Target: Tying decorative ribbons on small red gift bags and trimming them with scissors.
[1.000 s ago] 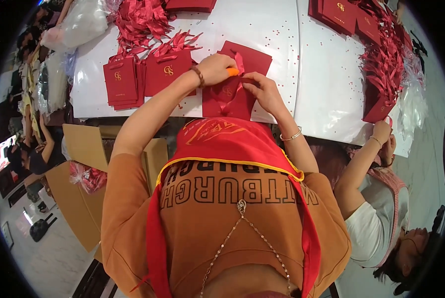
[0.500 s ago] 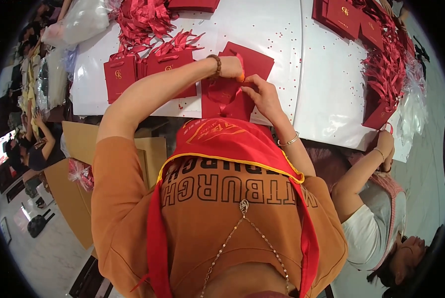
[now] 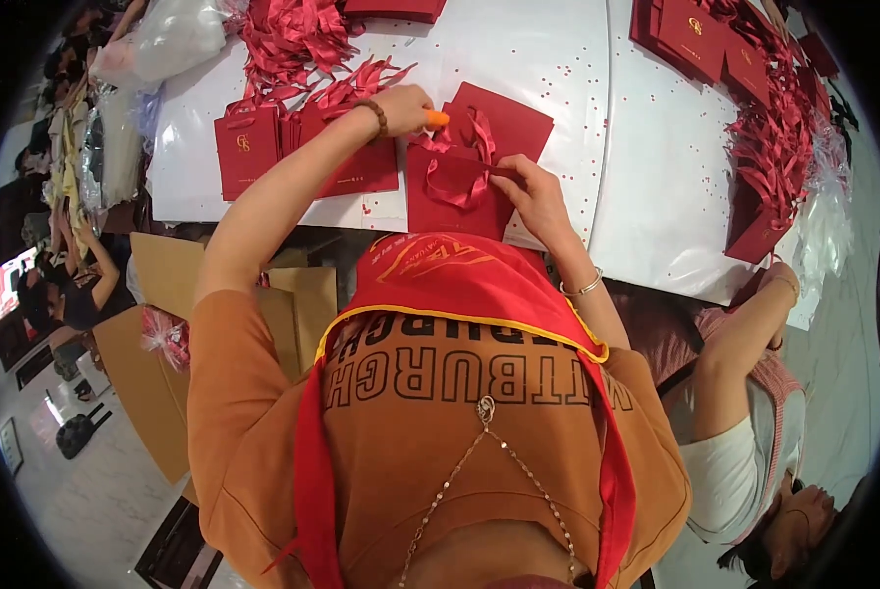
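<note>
Two bare hands: the left hand [image 3: 403, 108] is raised just beyond the upper left of the work, a small orange piece [image 3: 437, 119] showing at its fingertips; whether it pinches this or wears it, I cannot tell. The right hand [image 3: 538, 192] pinches the bag's upper right edge between thumb and fingers.
Front bag: a flat, dark red paper gift bag [image 3: 434, 218] lies on the white-covered table [image 3: 550, 86], close to the person.
Ribbons: one glossy pinkish-red ribbon loop [image 3: 459, 196] droops over its face; another [image 3: 481, 135] lies beyond its top edge.
Back bag: a second dark red paper bag [image 3: 520, 120] lies just behind, partly covered.
Step in hand: apparently arranging the ribbon handles.
Next move: seems to call for a steady right pinch, leaving the left free to guide ribbon without creasing paper.
</note>
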Demonstrator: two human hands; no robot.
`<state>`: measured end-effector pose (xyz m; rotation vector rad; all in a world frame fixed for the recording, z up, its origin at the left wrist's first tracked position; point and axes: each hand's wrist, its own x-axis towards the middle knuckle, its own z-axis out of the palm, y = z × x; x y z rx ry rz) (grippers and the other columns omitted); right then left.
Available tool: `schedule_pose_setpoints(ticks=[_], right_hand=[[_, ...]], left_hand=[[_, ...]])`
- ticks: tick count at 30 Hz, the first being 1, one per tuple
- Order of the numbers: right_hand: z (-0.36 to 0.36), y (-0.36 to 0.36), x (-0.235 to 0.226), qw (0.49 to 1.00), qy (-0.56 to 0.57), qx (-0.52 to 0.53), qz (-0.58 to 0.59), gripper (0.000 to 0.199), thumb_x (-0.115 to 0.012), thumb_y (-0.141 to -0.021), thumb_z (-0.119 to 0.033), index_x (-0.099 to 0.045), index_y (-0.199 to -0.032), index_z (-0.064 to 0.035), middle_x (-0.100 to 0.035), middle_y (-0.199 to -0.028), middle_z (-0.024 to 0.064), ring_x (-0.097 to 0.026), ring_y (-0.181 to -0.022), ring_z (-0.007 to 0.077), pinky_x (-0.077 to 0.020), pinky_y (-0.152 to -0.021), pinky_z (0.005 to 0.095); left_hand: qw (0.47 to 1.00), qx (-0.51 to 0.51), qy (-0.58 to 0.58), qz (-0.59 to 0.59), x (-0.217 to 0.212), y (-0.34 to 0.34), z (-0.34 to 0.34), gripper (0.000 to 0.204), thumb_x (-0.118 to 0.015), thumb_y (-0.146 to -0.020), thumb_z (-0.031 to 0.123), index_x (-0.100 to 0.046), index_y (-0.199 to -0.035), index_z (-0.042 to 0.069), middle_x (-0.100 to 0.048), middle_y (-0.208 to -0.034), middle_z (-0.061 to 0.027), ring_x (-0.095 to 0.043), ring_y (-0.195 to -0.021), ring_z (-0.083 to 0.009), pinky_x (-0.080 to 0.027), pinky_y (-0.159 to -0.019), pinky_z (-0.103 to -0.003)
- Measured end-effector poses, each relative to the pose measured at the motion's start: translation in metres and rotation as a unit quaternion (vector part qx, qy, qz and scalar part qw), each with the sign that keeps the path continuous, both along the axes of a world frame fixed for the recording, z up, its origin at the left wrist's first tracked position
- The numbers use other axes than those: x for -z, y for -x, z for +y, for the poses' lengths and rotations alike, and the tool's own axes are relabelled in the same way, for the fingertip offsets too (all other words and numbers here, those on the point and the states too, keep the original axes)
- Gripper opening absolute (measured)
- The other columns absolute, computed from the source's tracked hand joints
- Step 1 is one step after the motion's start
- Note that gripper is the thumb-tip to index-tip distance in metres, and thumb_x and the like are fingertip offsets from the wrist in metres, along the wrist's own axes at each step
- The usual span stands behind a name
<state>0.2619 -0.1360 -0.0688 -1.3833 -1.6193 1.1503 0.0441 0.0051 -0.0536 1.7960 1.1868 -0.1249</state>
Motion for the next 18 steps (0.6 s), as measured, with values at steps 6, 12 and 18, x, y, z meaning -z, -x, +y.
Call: schedule_pose_setpoints(ticks=[6, 12, 18], right_hand=[[-0.002, 0.000, -0.002, 1.000, -0.016, -0.008, -0.009, 0.019, -0.061, -0.079, -0.008, -0.056, -0.096, -0.0022, -0.061, -0.084, 0.0133, -0.059, -0.071, 0.0257, -0.0464, -0.064, 0.0307], [0.000, 0.000, 0.001, 1.000, -0.006, -0.005, -0.003, 0.019, -0.061, -0.079, -0.008, -0.055, -0.096, -0.0018, -0.061, -0.083, 0.0139, -0.059, -0.071, 0.0259, -0.0464, -0.064, 0.0306], [0.000, 0.003, 0.003, 0.959, -0.226, 0.020, -0.169, 0.021, -0.065, -0.076, -0.008, -0.058, -0.095, -0.0046, -0.060, -0.093, 0.0133, -0.057, -0.074, 0.0291, -0.0466, -0.068, 0.0310]], left_hand=[[0.995, 0.059, -0.043, 0.062, 0.006, -0.011, -0.016, 0.037, -0.057, -0.077, 0.038, -0.066, -0.070, 0.003, -0.062, -0.065, -0.0099, -0.059, -0.063, -0.0187, -0.046, -0.061, -0.031], [0.963, -0.118, 0.095, -0.223, 0.007, -0.024, -0.029, 0.026, -0.063, -0.074, 0.010, -0.058, -0.096, -0.002, -0.062, -0.079, -0.0068, -0.058, -0.070, -0.0132, -0.044, -0.060, -0.023], [0.985, 0.066, -0.021, -0.160, 0.004, -0.037, -0.035, 0.020, -0.059, -0.081, 0.017, -0.061, -0.095, 0.002, -0.061, -0.079, -0.0049, -0.054, -0.070, -0.0098, -0.042, -0.061, -0.023]])
